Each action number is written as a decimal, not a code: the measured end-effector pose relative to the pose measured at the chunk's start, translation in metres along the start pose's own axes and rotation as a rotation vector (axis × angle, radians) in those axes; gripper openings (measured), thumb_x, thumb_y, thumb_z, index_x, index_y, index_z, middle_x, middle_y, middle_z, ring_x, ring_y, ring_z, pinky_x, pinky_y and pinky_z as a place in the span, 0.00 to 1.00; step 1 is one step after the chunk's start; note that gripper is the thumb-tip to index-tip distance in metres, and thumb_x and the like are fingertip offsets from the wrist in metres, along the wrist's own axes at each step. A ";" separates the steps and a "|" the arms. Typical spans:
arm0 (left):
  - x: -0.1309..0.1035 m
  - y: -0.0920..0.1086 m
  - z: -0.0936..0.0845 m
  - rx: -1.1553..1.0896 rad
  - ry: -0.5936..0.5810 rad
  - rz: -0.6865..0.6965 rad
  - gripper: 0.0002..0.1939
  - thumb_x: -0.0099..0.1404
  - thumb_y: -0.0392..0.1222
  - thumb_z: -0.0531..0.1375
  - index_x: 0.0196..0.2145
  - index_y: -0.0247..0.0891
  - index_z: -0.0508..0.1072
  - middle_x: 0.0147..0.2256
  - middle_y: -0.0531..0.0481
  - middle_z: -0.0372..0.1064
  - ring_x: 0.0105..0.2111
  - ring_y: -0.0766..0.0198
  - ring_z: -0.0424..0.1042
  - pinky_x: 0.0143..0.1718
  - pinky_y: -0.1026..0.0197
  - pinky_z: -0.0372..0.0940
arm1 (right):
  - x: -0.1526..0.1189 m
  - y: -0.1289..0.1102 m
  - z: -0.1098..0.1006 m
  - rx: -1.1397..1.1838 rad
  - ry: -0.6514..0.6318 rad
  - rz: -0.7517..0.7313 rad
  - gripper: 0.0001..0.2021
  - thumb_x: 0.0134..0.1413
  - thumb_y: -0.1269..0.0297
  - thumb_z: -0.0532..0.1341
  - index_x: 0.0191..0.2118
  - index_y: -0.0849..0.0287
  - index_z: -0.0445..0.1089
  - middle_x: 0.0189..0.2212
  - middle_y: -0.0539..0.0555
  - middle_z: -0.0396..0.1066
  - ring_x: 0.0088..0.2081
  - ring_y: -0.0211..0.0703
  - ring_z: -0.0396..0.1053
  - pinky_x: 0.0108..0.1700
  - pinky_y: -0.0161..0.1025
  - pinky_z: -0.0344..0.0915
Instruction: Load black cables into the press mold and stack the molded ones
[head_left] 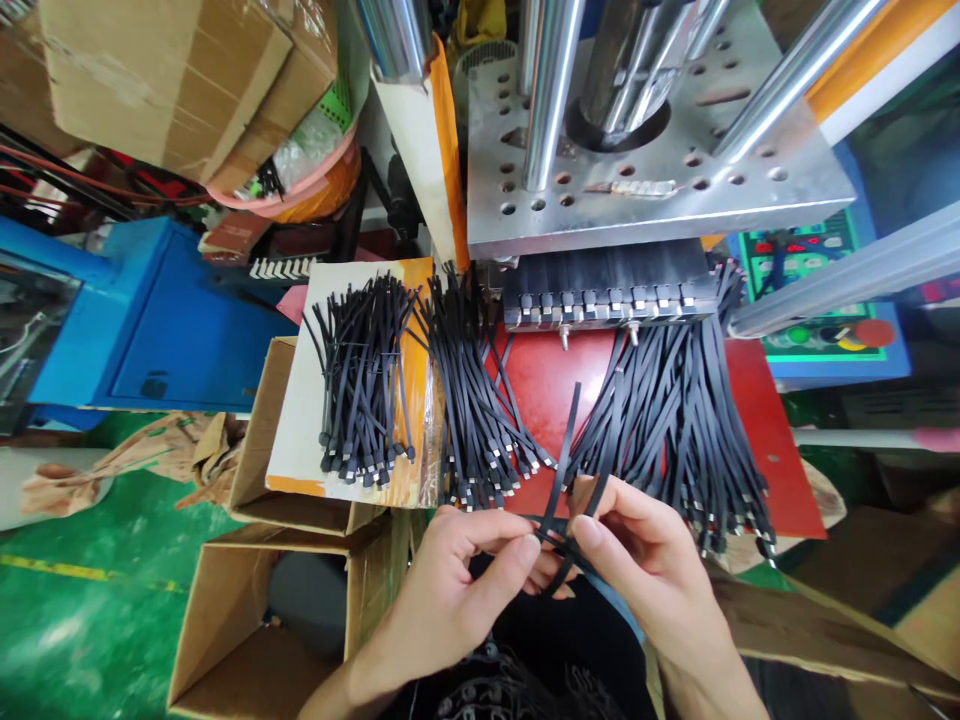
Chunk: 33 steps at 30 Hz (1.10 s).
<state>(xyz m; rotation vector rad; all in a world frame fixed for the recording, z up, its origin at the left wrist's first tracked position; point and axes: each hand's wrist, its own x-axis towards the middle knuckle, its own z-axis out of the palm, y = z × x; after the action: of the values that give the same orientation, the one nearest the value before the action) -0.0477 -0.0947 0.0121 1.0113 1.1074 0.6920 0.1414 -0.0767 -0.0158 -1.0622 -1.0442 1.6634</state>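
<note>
1. Black strips: in the gap between both hands, crossing at the fingertips, two lengths sticking up over the red plate. Can't tell if it's one cable or two.
2. Left hand: thumb and forefinger pinching the strips near the crossing, from their left.
3. Right hand: thumb and fingers gripping them from the right; fingertips close to the left hand's.
4. Middle cable bundle: just beyond the left hand.
5. Right cable bundle: just beyond the right hand, tops at the black fixture.
6. Left cable bundle: on cardboard, farther left.
</note>
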 end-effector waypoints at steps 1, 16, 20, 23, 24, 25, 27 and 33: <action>0.000 0.000 0.000 0.004 0.005 0.000 0.20 0.81 0.53 0.60 0.44 0.37 0.88 0.34 0.45 0.87 0.34 0.61 0.85 0.37 0.66 0.74 | 0.000 0.000 0.000 -0.012 0.003 -0.006 0.21 0.70 0.52 0.67 0.28 0.56 0.68 0.23 0.47 0.70 0.24 0.35 0.65 0.27 0.30 0.64; -0.002 -0.005 0.001 -0.031 0.018 -0.001 0.22 0.79 0.56 0.61 0.45 0.36 0.87 0.38 0.41 0.87 0.37 0.56 0.86 0.39 0.63 0.75 | -0.001 0.017 -0.012 -0.006 0.034 0.066 0.24 0.63 0.38 0.69 0.42 0.57 0.85 0.30 0.56 0.80 0.29 0.44 0.76 0.33 0.39 0.77; -0.002 -0.007 0.001 -0.085 -0.015 -0.067 0.25 0.77 0.61 0.62 0.48 0.36 0.86 0.40 0.40 0.87 0.38 0.53 0.86 0.38 0.60 0.76 | -0.002 0.027 -0.011 0.052 0.065 0.118 0.23 0.59 0.39 0.72 0.46 0.54 0.86 0.38 0.59 0.85 0.34 0.49 0.81 0.37 0.42 0.80; -0.002 -0.012 -0.001 -0.088 -0.006 -0.100 0.25 0.75 0.62 0.64 0.46 0.36 0.85 0.40 0.40 0.86 0.35 0.55 0.85 0.39 0.59 0.76 | -0.002 0.030 -0.010 0.030 0.065 0.123 0.21 0.60 0.41 0.72 0.49 0.52 0.86 0.44 0.60 0.86 0.39 0.51 0.83 0.41 0.44 0.81; -0.003 -0.014 -0.003 -0.084 0.004 -0.114 0.25 0.74 0.63 0.65 0.46 0.36 0.85 0.39 0.40 0.86 0.34 0.55 0.85 0.39 0.59 0.76 | -0.003 0.029 -0.010 0.000 0.057 0.131 0.21 0.62 0.42 0.71 0.50 0.52 0.86 0.46 0.61 0.85 0.42 0.52 0.83 0.43 0.44 0.81; -0.003 -0.017 -0.006 -0.077 0.010 -0.130 0.26 0.73 0.64 0.66 0.46 0.35 0.84 0.38 0.40 0.86 0.34 0.55 0.85 0.39 0.59 0.76 | -0.003 0.028 -0.010 -0.032 0.046 0.137 0.20 0.64 0.43 0.70 0.52 0.52 0.85 0.47 0.61 0.85 0.43 0.52 0.83 0.44 0.44 0.80; -0.005 -0.024 -0.012 -0.034 0.010 -0.152 0.29 0.72 0.67 0.65 0.46 0.35 0.84 0.38 0.39 0.86 0.32 0.55 0.85 0.38 0.59 0.76 | -0.003 0.025 -0.009 -0.093 0.029 0.146 0.20 0.68 0.45 0.68 0.54 0.52 0.85 0.45 0.59 0.85 0.43 0.50 0.82 0.45 0.43 0.79; -0.017 -0.035 -0.034 0.111 -0.011 -0.168 0.31 0.73 0.70 0.61 0.38 0.36 0.81 0.35 0.40 0.85 0.31 0.55 0.84 0.34 0.61 0.74 | 0.002 0.020 -0.001 -0.240 0.031 0.063 0.18 0.68 0.46 0.68 0.53 0.52 0.85 0.37 0.56 0.82 0.42 0.52 0.80 0.41 0.43 0.78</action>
<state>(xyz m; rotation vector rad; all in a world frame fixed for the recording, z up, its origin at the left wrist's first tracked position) -0.0861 -0.1128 -0.0170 1.0008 1.2168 0.4938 0.1375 -0.0797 -0.0355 -1.2829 -1.2233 1.5939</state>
